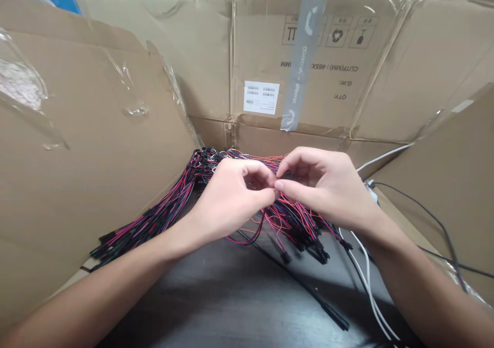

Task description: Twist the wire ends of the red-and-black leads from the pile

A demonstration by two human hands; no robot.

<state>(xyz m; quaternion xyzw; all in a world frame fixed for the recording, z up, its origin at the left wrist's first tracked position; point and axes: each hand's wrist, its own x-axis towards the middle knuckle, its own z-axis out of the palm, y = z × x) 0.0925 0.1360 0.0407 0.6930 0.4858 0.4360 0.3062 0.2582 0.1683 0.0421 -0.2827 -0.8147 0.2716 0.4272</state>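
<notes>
Cardboard (pixel 116 147) walls the table (pixel 231 296); both hands (pixel 231 196) (pixel 324 183) pinch one wire (pixel 276 186); tugging could snarl the bundle (pixel 154 216).

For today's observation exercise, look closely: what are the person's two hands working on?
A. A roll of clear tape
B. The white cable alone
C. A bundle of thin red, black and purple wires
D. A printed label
C: the left hand and right hand meet fingertip to fingertip over the wire bundle, pinching its thin strands.
</notes>
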